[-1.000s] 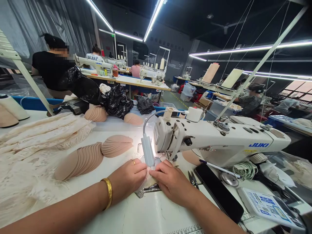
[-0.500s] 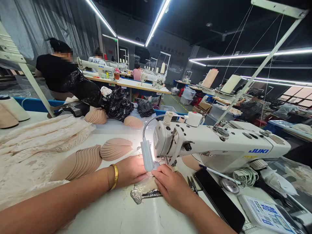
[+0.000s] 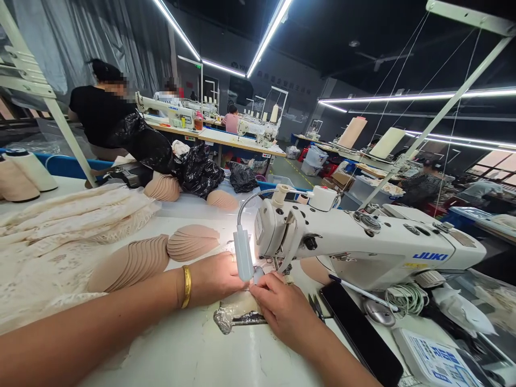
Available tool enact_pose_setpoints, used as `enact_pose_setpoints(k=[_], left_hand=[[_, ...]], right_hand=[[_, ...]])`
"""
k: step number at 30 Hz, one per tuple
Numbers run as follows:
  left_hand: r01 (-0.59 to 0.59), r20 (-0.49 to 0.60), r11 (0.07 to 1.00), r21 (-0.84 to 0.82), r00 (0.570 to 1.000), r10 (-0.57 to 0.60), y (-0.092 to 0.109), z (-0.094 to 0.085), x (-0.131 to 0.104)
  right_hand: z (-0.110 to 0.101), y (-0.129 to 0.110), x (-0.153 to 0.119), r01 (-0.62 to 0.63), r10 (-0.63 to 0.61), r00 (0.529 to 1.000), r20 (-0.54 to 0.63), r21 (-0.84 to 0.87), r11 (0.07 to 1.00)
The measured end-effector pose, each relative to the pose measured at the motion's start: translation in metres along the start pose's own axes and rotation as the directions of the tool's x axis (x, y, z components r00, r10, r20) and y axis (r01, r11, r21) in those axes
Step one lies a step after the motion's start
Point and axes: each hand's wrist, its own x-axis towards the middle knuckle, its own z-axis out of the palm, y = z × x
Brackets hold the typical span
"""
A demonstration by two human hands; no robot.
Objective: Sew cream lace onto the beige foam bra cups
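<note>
A white sewing machine [image 3: 363,242] stands right of centre, its needle area lit by a small grey lamp [image 3: 243,253] on a bent metal neck. My left hand [image 3: 213,278], with a gold bracelet at the wrist, lies just left of the needle area, its fingertips partly behind the lamp. My right hand [image 3: 278,303] is closed in a pinch in front of the presser foot, close to the left fingertips. What lies between the fingers is too small to make out. Fanned stacks of beige pads [image 3: 133,263] and cream lace [image 3: 72,226] lie to the left.
Scissors [image 3: 316,307], a black phone [image 3: 360,333], a pen and a white box [image 3: 431,357] lie on the right. Thread cones [image 3: 20,177] stand at the far left. Black plastic bags [image 3: 199,171] are behind the table. A person in black [image 3: 99,115] sits beyond.
The camera view has shifted slightly. My left hand's fingers have drawn closer together near the lamp; my right hand stays pinched by the needle area.
</note>
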Motion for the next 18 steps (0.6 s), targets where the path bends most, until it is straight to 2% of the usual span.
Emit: enact_pose_setpoints(k=[5,10,14,18], left_hand=[[0.025,0.073,0.986,-0.162,0.997,-0.013,-0.001,-0.007,0.002],[-0.144,0.101,0.985,0.096,0.986,0.134,-0.010,-0.006,0.002],[-0.111,0.084,0.982,0.155,0.992,0.099,-0.012,-0.005,0.002],[-0.037,0.055,0.982,0.183,0.998,0.027,-0.012,0.000,0.003]], right_hand=[[0.002,0.001,-0.001,-0.005,0.005,1.000,0.001,-0.005,1.000],[0.003,0.002,0.001,-0.021,0.018,0.998,-0.052,-0.055,0.998],[0.004,0.002,0.003,-0.028,0.024,0.997,-0.071,-0.061,0.998],[0.002,0.003,0.003,-0.026,0.028,0.998,-0.062,0.027,0.999]])
